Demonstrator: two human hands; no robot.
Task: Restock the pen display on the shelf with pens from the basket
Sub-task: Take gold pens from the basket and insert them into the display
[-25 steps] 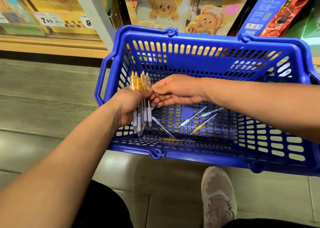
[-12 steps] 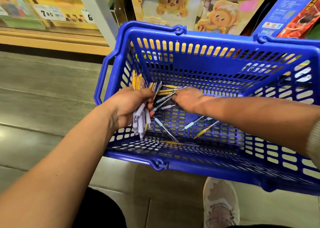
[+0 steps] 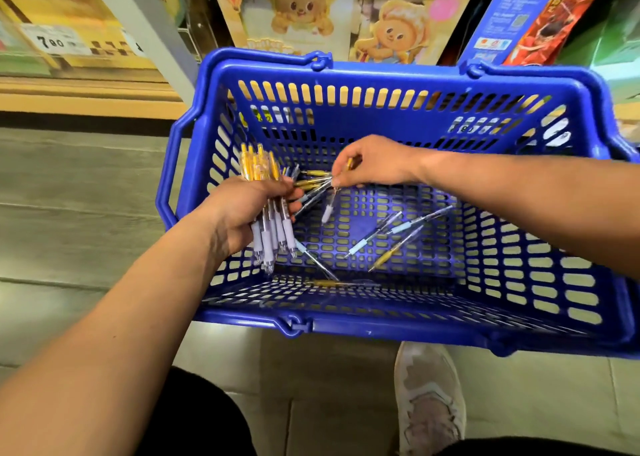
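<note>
Pens first: the left hand (image 3: 249, 213) is wrapped round a fat bundle of pens (image 3: 258, 166) just inside the basket's left wall, with the yellow clicker ends up and the lilac rubber grips and tips pointing down. The right hand (image 3: 375, 164) is apart from it, nearer the middle, pinching one pen (image 3: 327, 211) by its top so it dangles tip-down. A little fan of pens (image 3: 313, 173) sits between the two hands, and I can't tell which hand has those. A few loose pens (image 3: 374, 235) lie scattered on the basket floor toward the near edge. They have clear barrels, some with pale blue grips and some yellow.

Looks like the gathering stage to me. I'd slot the dangling one in the same way round as the bundle, so nothing needs sorting at the display. I also wouldn't overfill that fist, since slick barrels probably slide.

The blue basket (image 3: 381, 71) sits in front of shelves of cartoon boxes (image 3: 298, 12), with a shoe (image 3: 429, 396) by its near edge. The pen display itself isn't in view.
</note>
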